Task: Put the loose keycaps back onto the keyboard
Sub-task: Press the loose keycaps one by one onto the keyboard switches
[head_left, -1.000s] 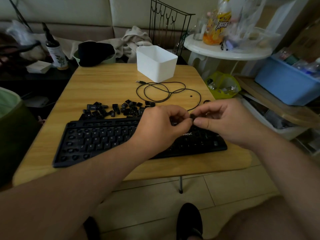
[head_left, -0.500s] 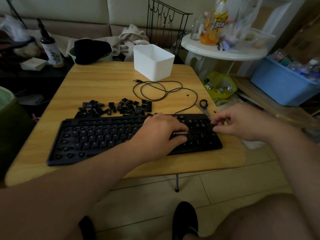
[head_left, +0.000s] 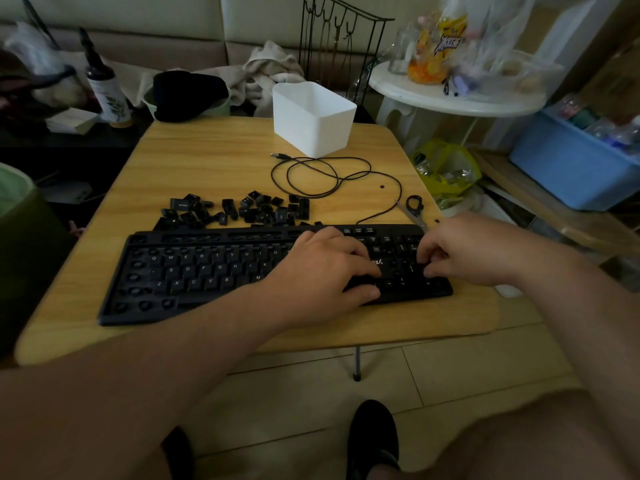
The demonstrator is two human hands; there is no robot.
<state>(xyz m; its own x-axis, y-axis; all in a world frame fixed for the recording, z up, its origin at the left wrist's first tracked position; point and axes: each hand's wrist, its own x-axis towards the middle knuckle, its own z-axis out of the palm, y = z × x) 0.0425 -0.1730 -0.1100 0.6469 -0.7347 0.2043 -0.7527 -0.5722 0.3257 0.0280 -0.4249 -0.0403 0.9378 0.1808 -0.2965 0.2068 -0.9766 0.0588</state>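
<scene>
A black keyboard lies along the front of the wooden table; several sockets in its left and bottom rows are bare. Behind it sits a heap of loose black keycaps. My left hand rests flat on the keyboard's right-middle part, thumb at the front edge. My right hand hovers over the number pad with fingers curled, its tips pinching a small keycap down onto the pad. The keycap itself is mostly hidden by the fingers.
A white bin stands at the table's back. The keyboard's coiled cable lies in front of it, with scissors by the right edge. A round white side table and a blue tub are to the right.
Both hands came down from mid-air, where they held a keycap together. My left hand settled on the keyboard; my right hand moved from the keyboard's right edge inward over the number pad.
</scene>
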